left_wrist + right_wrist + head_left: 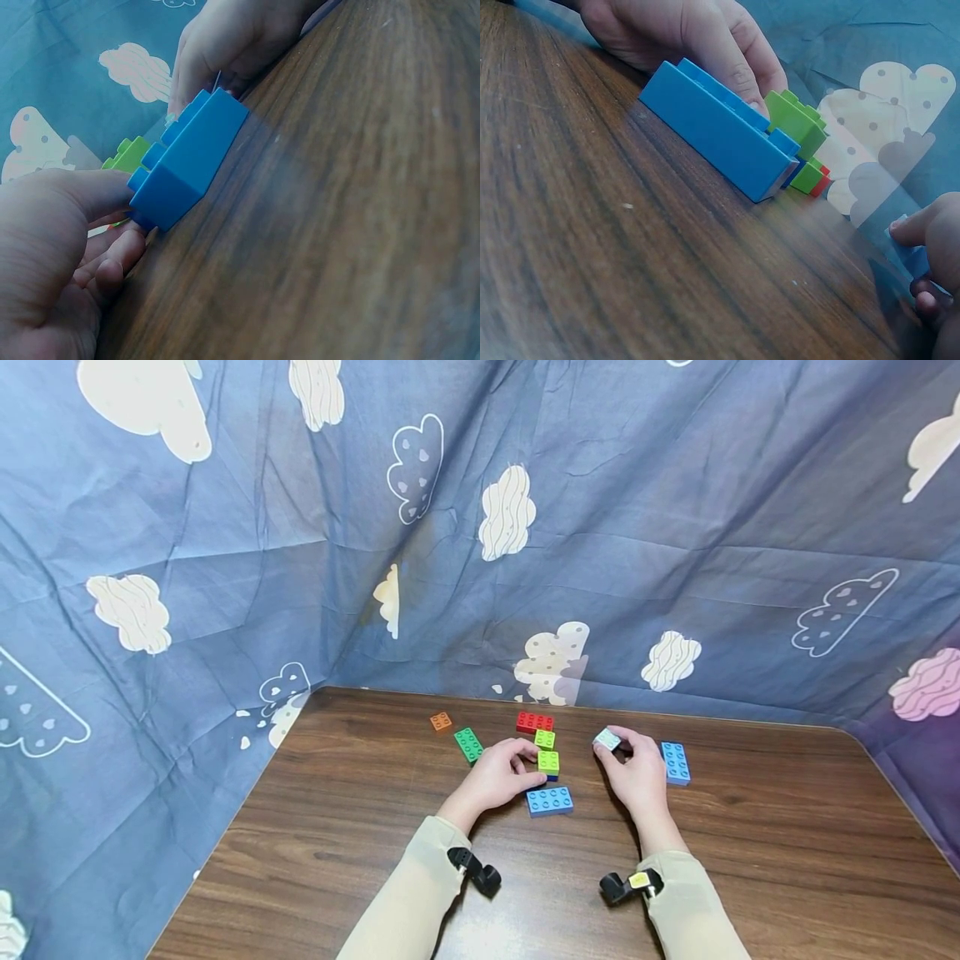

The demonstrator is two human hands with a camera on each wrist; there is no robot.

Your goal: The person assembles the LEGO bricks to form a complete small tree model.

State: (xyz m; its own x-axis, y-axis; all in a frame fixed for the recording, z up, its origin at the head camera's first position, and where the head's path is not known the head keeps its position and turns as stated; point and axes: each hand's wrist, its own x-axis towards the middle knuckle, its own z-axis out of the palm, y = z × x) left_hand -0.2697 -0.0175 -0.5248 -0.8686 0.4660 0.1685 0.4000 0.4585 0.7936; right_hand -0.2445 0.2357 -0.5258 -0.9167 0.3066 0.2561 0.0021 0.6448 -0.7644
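holding a small, squarish, pale blue brick (607, 739) is the right hand (639, 774).

A curtained-off tabletop recording corner

Cloud-printed blue fabric (615, 552) hangs behind and beside a wood-grain surface (315, 860); black wrist cameras (474, 870) suggest a staged recording spot, whether inside a home or a lab cannot be told.
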